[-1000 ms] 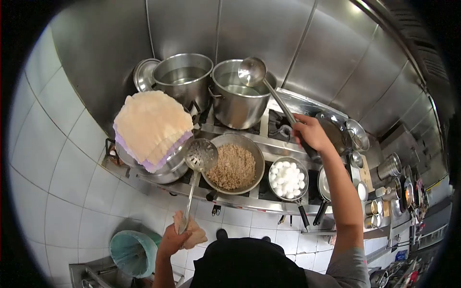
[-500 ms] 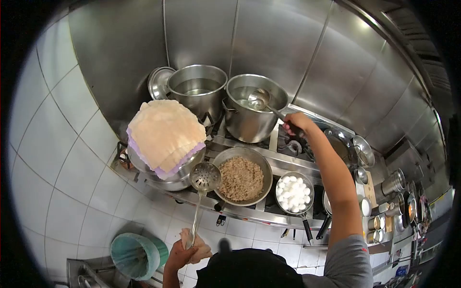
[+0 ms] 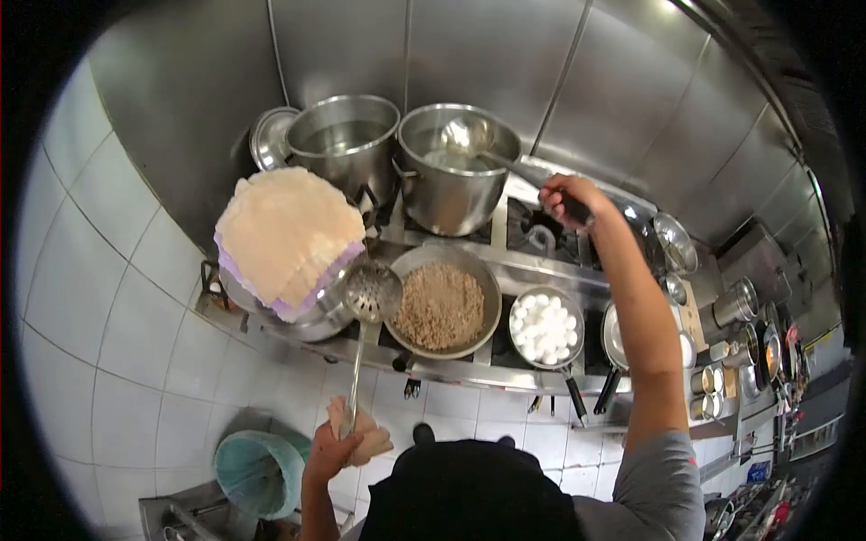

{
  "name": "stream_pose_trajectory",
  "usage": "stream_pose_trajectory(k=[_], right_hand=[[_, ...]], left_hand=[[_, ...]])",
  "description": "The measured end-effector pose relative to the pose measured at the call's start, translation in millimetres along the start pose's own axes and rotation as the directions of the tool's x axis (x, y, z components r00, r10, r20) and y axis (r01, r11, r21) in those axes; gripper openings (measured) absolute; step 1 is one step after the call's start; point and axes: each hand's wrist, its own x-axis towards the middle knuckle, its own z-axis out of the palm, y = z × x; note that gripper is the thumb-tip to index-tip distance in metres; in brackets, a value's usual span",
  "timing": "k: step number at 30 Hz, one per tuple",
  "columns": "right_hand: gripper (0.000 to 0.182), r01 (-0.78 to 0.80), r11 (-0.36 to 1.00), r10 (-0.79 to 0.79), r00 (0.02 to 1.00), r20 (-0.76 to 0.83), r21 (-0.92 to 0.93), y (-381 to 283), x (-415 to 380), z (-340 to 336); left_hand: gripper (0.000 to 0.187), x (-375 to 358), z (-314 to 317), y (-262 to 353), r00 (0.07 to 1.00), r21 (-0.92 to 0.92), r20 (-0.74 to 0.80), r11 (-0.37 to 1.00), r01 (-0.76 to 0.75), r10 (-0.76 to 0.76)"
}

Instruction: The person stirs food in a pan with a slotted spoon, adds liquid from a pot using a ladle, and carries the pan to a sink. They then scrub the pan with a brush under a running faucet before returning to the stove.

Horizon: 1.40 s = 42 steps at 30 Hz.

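Observation:
My right hand (image 3: pixel 568 200) is closed around the dark handle of a steel ladle (image 3: pixel 467 135). The ladle's bowl is inside the mouth of a large steel pot (image 3: pixel 456 194) with clear liquid in it. Low on the left, my left hand (image 3: pixel 330 451) grips a skimmer (image 3: pixel 373 290) by its long metal handle, together with a pinkish cloth (image 3: pixel 363 440). The skimmer's perforated head hangs between a pan of brown ground meat (image 3: pixel 442 307) and a steel vessel topped by a stack of flat, pale round sheets (image 3: pixel 289 230) with a purple layer beneath.
A second pot (image 3: pixel 347 167) of liquid stands at the back left, with a lid (image 3: pixel 269 140) behind it. A small pan of white eggs (image 3: pixel 543 329) sits right of the meat. A lined bin (image 3: pixel 260 476) is below left. Several pans and containers line the right side.
The view has shifted, so the stove appears higher and farther left. Within the pot, the ladle's bowl has moved slightly toward the back. The skimmer stays in about the same place.

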Motion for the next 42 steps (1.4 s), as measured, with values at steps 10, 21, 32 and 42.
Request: stream_pose_trajectory(k=[10,21,32,42], right_hand=[[0.019,0.008,0.995,-0.006,1.0,0.018,-0.095,38.8,-141.8,-7.2],[0.053,-0.234,0.94,0.208,0.97,-0.125,-0.249,213.4,-144.9,-35.6],[0.054,0.164,0.386,-0.404,0.915,-0.007,-0.908,274.2,-149.2,-30.6],[0.066,0.325,0.268,-0.589,0.8,0.112,-0.907,367.8,-139.6,-49.2]], left_hand=[[0.032,1.2,-6.7,-5.9,0.999,-0.017,-0.019,0.999,0.041,-0.041],[0.033,10.1,3.0,4.5,0.995,-0.09,0.101,0.996,0.006,0.003],[0.033,7.1,14.3,14.2,0.994,0.004,0.093,0.999,0.053,-0.053],[0.035,12.4,35.8,3.1,0.996,-0.069,0.079,0.996,0.055,-0.049]])
